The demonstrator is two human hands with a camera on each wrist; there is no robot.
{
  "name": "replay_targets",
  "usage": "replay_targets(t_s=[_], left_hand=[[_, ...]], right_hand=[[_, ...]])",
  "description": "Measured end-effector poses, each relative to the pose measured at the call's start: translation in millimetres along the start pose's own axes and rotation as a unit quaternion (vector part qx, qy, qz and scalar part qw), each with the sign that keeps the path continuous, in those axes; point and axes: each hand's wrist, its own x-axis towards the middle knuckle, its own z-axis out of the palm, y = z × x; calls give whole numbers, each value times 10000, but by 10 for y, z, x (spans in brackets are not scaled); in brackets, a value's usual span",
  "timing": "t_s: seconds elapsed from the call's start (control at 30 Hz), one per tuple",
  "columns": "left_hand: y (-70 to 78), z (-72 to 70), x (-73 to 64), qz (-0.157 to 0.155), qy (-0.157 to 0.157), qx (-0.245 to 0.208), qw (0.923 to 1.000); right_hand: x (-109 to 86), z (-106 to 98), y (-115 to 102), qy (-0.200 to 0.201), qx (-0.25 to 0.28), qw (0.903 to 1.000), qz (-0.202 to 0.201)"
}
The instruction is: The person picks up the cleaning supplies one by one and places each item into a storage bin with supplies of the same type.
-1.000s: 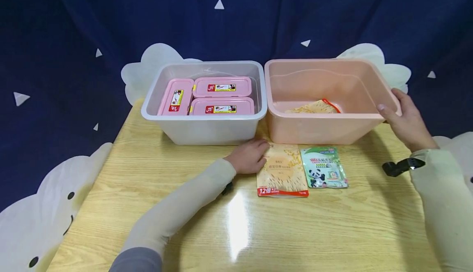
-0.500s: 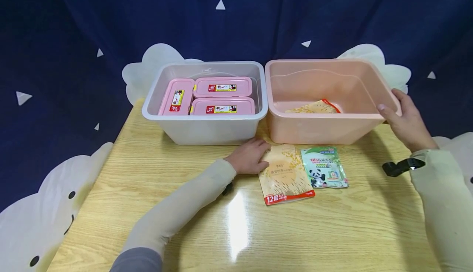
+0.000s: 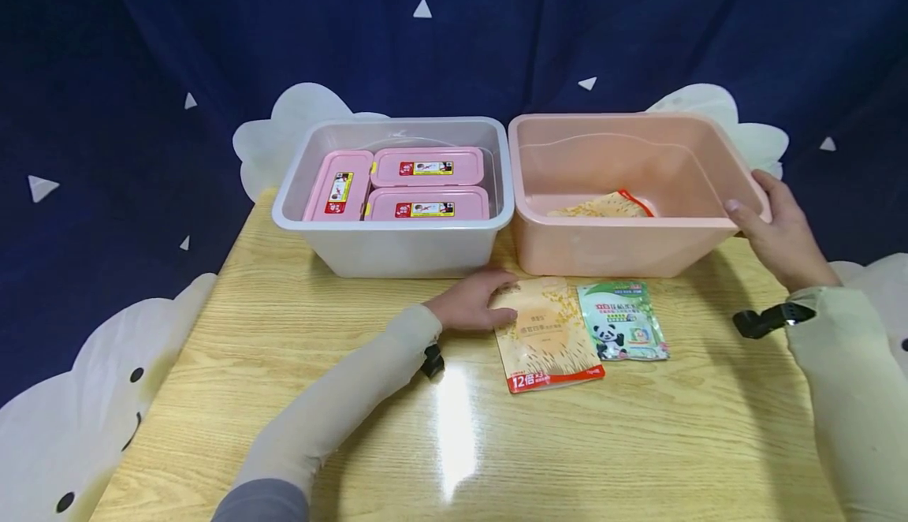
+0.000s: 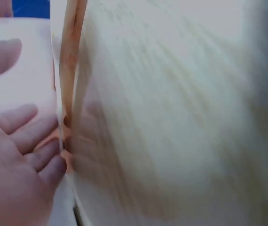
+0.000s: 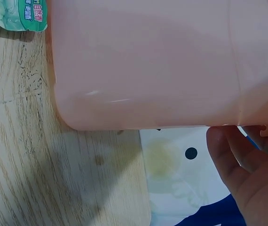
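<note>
My left hand [image 3: 470,301] lies low over the table at the upper left corner of a beige pouch [image 3: 552,339] with wheat print and a red band. Its thumb is spread from its fingers, as the left wrist view shows with the fingers [image 4: 35,127] loosely bent. My right hand [image 3: 786,234] grips the right rim of a pink plastic bin [image 3: 603,247], thumb over the edge. In the right wrist view its fingers [image 5: 223,150] reach under the rim. Another beige pouch [image 3: 603,205] lies inside that bin. Right of the first pouch is a green panda pouch [image 3: 623,325].
A whitish plastic bin [image 3: 404,254] stands close against the pink bin's left side, holding several pink lidded boxes [image 3: 428,167]. Both bins stand at the back of the wooden table [image 3: 567,459], before a dark blue curtain [image 3: 468,49] with cloud shapes.
The beige pouch on the table has turned slightly and slid toward the front right. My left hand has spread its thumb away from its fingers. The right hand stays on the rim.
</note>
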Motion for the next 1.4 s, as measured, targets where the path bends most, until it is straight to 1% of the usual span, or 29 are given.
replay_targets(t_s=[0.07, 0.17, 0.23, 0.43, 0.5, 0.57, 0.63, 0.7, 0.8, 0.87, 0.97, 1.1, 1.2, 1.27, 1.4], left_hand=[[-19, -16, -19, -106, -82, -452, 9989], [-44, -41, -46, -288, -152, -816, 9961], [-53, -57, -54, -294, -158, -1063, 9938], [-106, -52, -44, -107, 75, -1638, 9864], [-117, -46, -30, -19, 159, -1900, 9817], [-117, -45, -18, 4, 228, -2065, 9782], [-111, -46, -2, -34, 267, -2104, 9772], [-100, -49, 16, -133, 251, -2104, 9772], [-90, -47, 66, -198, 153, -2132, 9767], [-87, -41, 102, -247, 42, -2183, 9756], [-90, -25, 153, -346, -172, -2121, 9765], [-74, -8, 188, -471, -444, -2074, 9761], [-57, 1, 185, -437, -526, -2169, 9738], [-51, 5, 171, -369, -503, -2198, 9736], [-54, 15, 135, -272, -396, -2113, 9762]], right_hand=[[4, 0, 1, 13, -4, 10000, -17], [1, -1, 10, 57, 0, 10000, -43], [-3, 0, 18, 89, 5, 9999, -58], [-23, 11, 26, 96, 46, 9999, -35], [-25, 12, 29, 98, 33, 9999, -36], [-26, 11, 31, 96, 28, 9999, -38], [-26, 7, 35, 91, 9, 10000, -15], [-27, 5, 35, 85, 17, 10000, 18], [-31, 7, 31, 45, 33, 9999, 102], [-34, 12, 29, 32, 58, 9999, 132], [-40, 21, 27, 19, 75, 9998, 164], [-34, 29, 31, 35, 84, 9999, 142], [-29, 29, 22, 53, 52, 9999, 133], [-28, 27, 5, 57, 43, 9999, 133], [-26, 24, -25, 67, 62, 9999, 145]])
